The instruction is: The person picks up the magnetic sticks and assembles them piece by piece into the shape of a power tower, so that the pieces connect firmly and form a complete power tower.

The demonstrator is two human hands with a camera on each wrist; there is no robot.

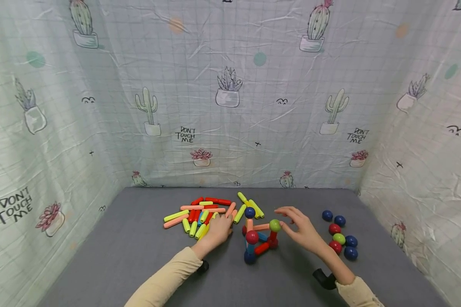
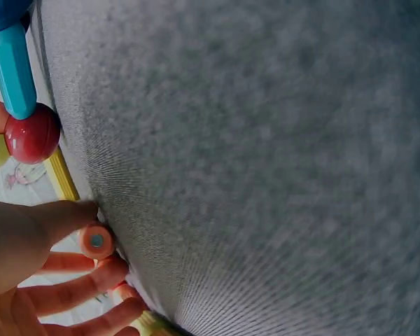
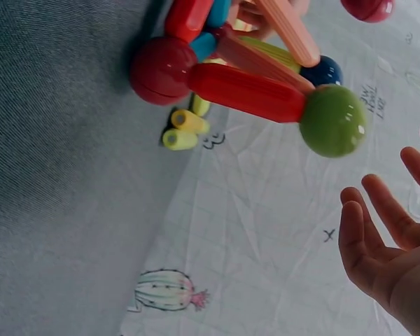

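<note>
Among loose magnetic sticks, my left hand (image 1: pixel 216 230) reaches down to the mat. In the left wrist view its thumb and fingers close around an orange magnetic stick (image 2: pixel 96 240), whose end faces the camera. To the right stands a frame of sticks and balls: a blue ball (image 1: pixel 249 212), a red ball (image 1: pixel 252 237) and a green ball (image 1: pixel 275 225) top its upright sticks. My right hand (image 1: pixel 301 230) hovers beside the green ball, fingers spread and holding nothing. The right wrist view shows a gap between its fingertips and the green ball (image 3: pixel 333 121).
Yellow, red and orange sticks (image 1: pixel 194 215) lie in a pile on the left of the grey mat (image 1: pixel 111 264). Several yellow sticks (image 1: pixel 255 208) lie behind the frame. Loose blue, red and green balls (image 1: pixel 339 239) are grouped at right. Patterned cloth (image 1: pixel 230 140) surrounds the mat.
</note>
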